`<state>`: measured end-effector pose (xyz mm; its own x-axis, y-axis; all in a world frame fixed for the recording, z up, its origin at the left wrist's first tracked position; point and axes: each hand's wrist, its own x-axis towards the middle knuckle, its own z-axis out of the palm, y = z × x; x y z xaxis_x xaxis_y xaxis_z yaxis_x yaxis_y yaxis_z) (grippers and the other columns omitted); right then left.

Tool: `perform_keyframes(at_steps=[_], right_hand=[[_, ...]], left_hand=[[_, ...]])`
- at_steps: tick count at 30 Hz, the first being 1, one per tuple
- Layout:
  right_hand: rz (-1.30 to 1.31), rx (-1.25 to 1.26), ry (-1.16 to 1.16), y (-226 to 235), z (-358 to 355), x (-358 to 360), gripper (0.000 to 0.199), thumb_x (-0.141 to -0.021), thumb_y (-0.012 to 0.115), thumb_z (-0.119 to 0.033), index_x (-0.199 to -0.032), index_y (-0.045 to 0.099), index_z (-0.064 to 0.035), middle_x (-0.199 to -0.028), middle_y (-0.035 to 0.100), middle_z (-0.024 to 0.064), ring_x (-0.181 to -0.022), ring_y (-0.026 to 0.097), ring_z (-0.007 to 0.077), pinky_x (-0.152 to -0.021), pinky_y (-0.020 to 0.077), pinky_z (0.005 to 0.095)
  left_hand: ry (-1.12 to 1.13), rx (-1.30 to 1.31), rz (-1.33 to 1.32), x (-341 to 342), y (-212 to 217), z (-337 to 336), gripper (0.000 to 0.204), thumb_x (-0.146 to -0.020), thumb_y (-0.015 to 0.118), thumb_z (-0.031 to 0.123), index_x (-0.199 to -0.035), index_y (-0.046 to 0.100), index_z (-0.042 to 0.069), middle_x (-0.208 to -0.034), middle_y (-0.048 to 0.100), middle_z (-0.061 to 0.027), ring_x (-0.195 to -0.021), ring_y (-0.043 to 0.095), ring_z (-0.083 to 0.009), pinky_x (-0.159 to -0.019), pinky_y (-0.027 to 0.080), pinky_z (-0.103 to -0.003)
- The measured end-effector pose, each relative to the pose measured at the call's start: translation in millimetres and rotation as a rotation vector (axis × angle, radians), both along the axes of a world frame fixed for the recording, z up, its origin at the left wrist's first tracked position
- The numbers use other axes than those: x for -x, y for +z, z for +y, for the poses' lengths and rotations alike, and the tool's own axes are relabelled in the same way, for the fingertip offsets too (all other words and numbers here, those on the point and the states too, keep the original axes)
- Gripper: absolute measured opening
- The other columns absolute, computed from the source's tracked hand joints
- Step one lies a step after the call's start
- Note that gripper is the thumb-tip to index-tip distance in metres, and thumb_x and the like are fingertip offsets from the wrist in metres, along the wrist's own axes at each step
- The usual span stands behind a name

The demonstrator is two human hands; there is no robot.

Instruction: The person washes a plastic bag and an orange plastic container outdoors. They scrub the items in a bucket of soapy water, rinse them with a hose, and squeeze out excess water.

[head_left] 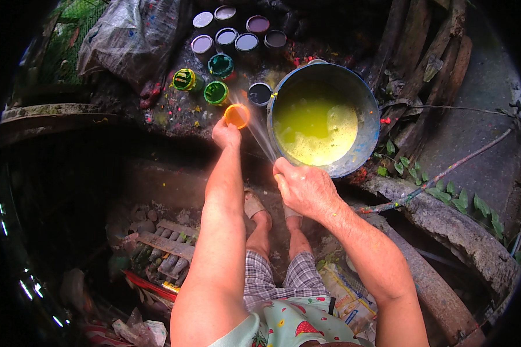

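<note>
Just left of a large bucket [369, 113], a person's left hand [226, 133] grips an orange cup [237, 115] by its near side, the cup's mouth facing the camera. The right hand [303, 182] is curled at the bucket's near left rim; a blurred pale streak [261, 137] runs from it toward the cup's right side, and what, if anything, the fingers clasp cannot be told. Yellow-green liquid [298, 118] with pale foam lies inside the bucket, which stands on a paint-spattered ledge [167, 118]. Three green pots [216, 92] sit to the far left of the cup; a dark pot [260, 93] stands between cup and bucket. Beyond them, seven grey and lilac pots [247, 42] cluster at the far side. A plastic sheet [130, 43] drapes at far left, timbers [431, 69] lean at far right, and leaves [460, 199] grow at right. Near the person's feet [253, 204], rubble [147, 222] lies at left.
</note>
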<state>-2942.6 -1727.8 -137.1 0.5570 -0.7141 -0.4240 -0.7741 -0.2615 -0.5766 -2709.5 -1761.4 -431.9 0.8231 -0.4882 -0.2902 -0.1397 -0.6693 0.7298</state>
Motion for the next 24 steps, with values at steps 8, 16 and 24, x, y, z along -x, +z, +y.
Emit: perform_keyframes(at_steps=[8,16,24], right_hand=[[0.025,-0.013,0.056,-5,-1,0,0.014,-0.105,0.063,-0.024,-0.114,0.061,-0.0122,-0.081,0.074,0.018,-0.082,0.076,0.0428,-0.072,0.0605,0.0553],[0.039,-0.067,0.109,1,-2,-1,0.015,-0.106,0.062,-0.026,-0.113,0.061,-0.0127,-0.08,0.074,0.0191,-0.082,0.076,0.0436,-0.072,0.0602,0.0568],[0.028,-0.099,0.11,0,-3,-1,0.016,-0.106,0.06,-0.026,-0.115,0.06,-0.0131,-0.081,0.074,0.0197,-0.084,0.076,0.0441,-0.074,0.0598,0.0578]], left_hand=[[-0.195,-0.105,-0.216,-16,-29,-2,0.039,-0.09,0.078,0.008,-0.128,0.081,0.009,-0.11,0.083,-0.0147,-0.099,0.081,-0.0278,-0.094,0.061,-0.039],[0.122,-0.005,0.157,-13,-24,6,0.049,-0.085,0.088,0.01,-0.132,0.077,0.004,-0.107,0.082,-0.0102,-0.089,0.078,-0.0188,-0.085,0.062,-0.034],[0.152,-0.011,0.271,-4,-21,8,0.045,-0.084,0.092,0.017,-0.125,0.08,0.002,-0.112,0.082,-0.0129,-0.095,0.078,-0.0196,-0.096,0.06,-0.036]])
